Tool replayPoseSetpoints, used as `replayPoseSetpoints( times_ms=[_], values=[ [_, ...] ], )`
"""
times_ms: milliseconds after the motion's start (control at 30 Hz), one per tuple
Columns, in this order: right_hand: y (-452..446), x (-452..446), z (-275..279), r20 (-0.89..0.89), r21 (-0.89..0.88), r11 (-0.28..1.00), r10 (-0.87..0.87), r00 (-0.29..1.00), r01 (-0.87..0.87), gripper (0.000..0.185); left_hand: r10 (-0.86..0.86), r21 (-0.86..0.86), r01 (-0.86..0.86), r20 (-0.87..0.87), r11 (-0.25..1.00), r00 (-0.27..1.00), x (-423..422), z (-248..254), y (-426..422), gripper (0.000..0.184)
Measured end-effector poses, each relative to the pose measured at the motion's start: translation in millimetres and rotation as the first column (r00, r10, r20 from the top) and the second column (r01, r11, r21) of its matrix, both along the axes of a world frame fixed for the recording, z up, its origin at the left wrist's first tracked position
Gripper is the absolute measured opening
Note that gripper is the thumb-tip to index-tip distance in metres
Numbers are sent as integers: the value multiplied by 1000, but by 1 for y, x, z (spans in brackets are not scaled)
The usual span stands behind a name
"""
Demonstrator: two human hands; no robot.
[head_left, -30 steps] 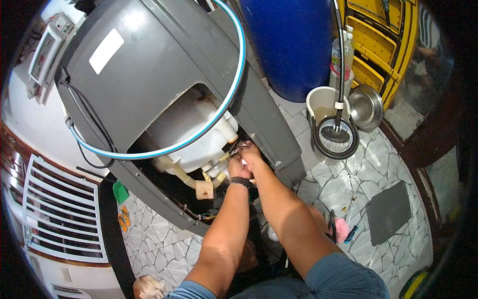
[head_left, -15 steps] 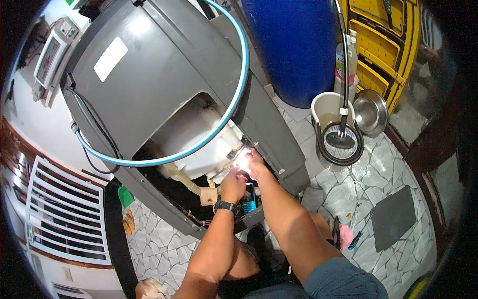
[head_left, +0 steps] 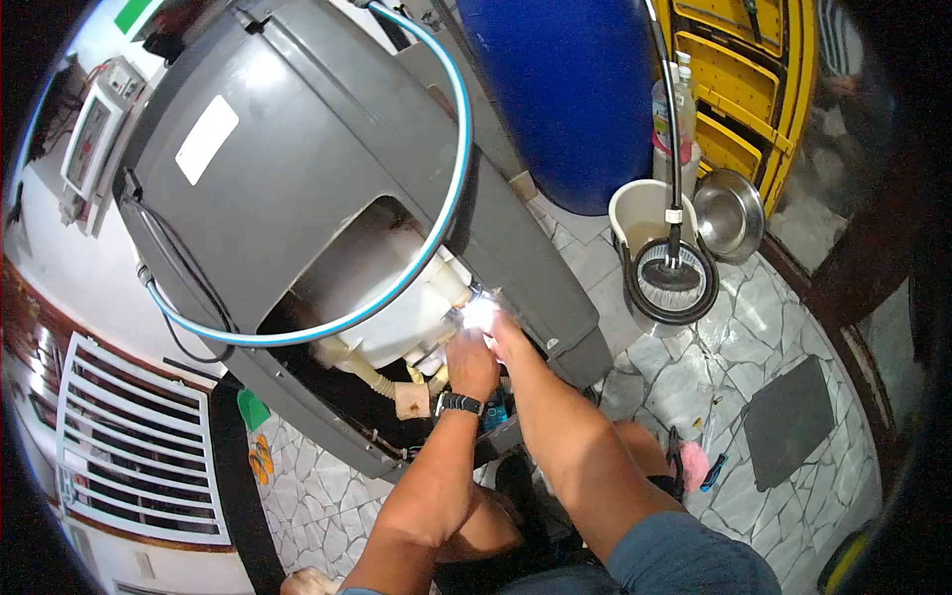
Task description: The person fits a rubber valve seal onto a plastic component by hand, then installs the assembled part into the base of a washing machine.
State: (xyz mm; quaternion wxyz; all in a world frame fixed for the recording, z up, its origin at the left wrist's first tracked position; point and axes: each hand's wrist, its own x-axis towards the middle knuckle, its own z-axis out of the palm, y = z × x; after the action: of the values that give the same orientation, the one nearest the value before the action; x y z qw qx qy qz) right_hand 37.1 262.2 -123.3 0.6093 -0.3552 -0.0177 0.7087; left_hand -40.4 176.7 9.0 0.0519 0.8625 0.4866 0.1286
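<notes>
A grey washing machine (head_left: 327,129) stands with an opening in its lower back, showing a whitish tub (head_left: 392,322) inside. My left hand (head_left: 472,363) and my right hand (head_left: 504,335) are close together at the right part of this opening, beside a white pipe stub (head_left: 448,283). Both hands have their fingers closed in; what they grip is hidden by glare and by the hands. A strong white light (head_left: 481,309) glows at the fingertips. Left of my hands, a ribbed drain hose (head_left: 372,377) runs down to a beige block (head_left: 412,401). Below them lies a blue-and-black object (head_left: 495,415), partly covered.
A blue-striped hose (head_left: 464,149) loops over the machine's back. To the right are a blue barrel (head_left: 565,99), a mop bucket (head_left: 620,213) with a mop (head_left: 674,283), a metal basin (head_left: 729,216) and yellow folded steps (head_left: 729,84). A grey mat (head_left: 790,424) lies on the floor.
My left hand has turned and moved up against my right hand, now covering more of the blue-and-black object. The view has shifted slightly.
</notes>
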Motion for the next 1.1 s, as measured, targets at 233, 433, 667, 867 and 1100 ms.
replayPoseSetpoints(
  times_ms=[233,433,667,867,1100],
  values=[
    [33,-13,-40,-98,-7,989,-151,984,151,32,99,86,-84,-179,993,979,11,-9,17,65],
    [29,-10,-21,-62,-76,964,-261,963,257,32,109,29,-106,-133,994,985,12,-15,27,58],
    [24,-4,-14,1,-151,921,-363,932,359,33,73,-31,-76,-89,997,993,5,-24,36,51],
    [33,-5,-19,-109,-22,973,-231,967,230,34,106,-23,-107,-31,994,994,9,-13,29,46],
    [38,-7,-32,-100,-40,982,-189,977,186,35,65,-4,-65,-11,998,998,0,-21,32,44]
  ],
)
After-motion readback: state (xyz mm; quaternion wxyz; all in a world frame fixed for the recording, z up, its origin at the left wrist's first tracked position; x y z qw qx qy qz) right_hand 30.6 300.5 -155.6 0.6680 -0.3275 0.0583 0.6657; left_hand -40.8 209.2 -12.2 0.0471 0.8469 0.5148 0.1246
